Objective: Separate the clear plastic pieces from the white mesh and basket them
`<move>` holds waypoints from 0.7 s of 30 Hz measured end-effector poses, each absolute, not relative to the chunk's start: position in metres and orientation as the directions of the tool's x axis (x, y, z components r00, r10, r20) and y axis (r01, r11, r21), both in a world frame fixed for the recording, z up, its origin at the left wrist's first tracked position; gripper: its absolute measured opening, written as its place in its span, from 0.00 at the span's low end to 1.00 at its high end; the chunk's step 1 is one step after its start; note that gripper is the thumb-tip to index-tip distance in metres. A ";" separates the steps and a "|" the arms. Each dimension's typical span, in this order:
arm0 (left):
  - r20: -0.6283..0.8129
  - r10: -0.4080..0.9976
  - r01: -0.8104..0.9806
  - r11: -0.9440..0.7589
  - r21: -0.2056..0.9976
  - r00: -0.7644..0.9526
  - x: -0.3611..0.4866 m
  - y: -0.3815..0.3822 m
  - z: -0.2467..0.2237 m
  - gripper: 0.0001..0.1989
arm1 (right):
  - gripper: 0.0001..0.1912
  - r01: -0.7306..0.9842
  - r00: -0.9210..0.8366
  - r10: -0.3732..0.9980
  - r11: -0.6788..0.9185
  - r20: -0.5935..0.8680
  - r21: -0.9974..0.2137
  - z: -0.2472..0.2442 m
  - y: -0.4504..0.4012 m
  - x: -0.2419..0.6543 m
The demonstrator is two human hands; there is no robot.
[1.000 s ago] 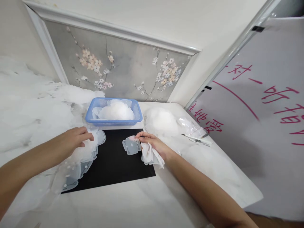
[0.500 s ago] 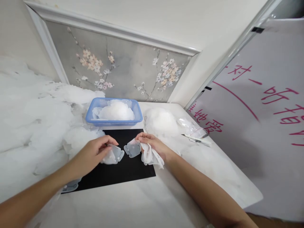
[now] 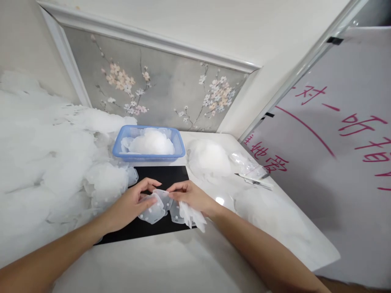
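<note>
Over a black mat [image 3: 161, 173], my left hand [image 3: 137, 203] is closed on thin translucent plastic pieces [image 3: 154, 213] with small white dots and notched edges. My right hand [image 3: 191, 195] pinches the top edge of another translucent piece [image 3: 164, 197], which overlaps those in the left. A crumpled white bunch [image 3: 192, 215], like tissue or thin film, hangs from under the right hand's curled fingers. Below that hand, a further translucent piece [image 3: 176, 213] shows against the mat. The two hands are close together, their fingertips only a little apart.
A blue basket [image 3: 149, 156] with white, filmy pieces stands behind the mat. To the left rises a large heap of similar pieces [image 3: 45, 154]. Right of the basket lie a white pile [image 3: 209, 158], a clear plastic bag [image 3: 247, 162] and a slim pointed tool [image 3: 255, 181].
My hands have come closer together. The piece in my right hand has moved left and now overlaps the pieces in my left hand.
</note>
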State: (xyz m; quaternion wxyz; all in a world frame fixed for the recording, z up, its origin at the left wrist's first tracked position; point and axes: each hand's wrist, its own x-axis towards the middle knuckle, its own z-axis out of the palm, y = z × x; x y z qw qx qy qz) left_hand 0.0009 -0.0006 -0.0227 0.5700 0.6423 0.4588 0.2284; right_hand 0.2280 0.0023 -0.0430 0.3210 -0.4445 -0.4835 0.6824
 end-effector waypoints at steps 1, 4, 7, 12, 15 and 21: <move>-0.254 0.837 0.342 0.086 0.936 0.485 0.000 0.000 -0.023 0.19 | 0.19 -0.042 -0.375 0.874 -0.350 -0.310 -0.936 -0.044 0.003 0.228; -0.332 0.794 0.345 0.165 0.924 0.510 -0.003 0.001 -0.021 0.23 | 0.18 -0.166 -0.321 0.879 -0.418 -0.352 -0.893 -0.045 0.006 0.230; -0.376 0.758 0.332 0.222 0.917 0.533 -0.005 0.002 -0.017 0.23 | 0.17 -0.243 -0.316 0.877 -0.444 -0.362 -0.863 -0.045 0.010 0.234; -0.390 0.747 0.328 0.241 0.914 0.538 -0.006 0.004 -0.018 0.23 | 0.18 -0.275 -0.330 0.873 -0.453 -0.359 -0.848 -0.045 0.012 0.238; -0.417 0.739 0.322 0.280 0.904 0.529 -0.007 0.003 -0.019 0.24 | 0.19 -0.275 -0.338 0.879 -0.433 -0.335 -0.859 -0.047 0.012 0.238; -0.405 0.804 0.358 0.258 0.897 0.435 -0.010 0.003 -0.020 0.24 | 0.23 -0.123 -0.286 0.939 -0.234 -0.191 -0.964 -0.052 0.013 0.241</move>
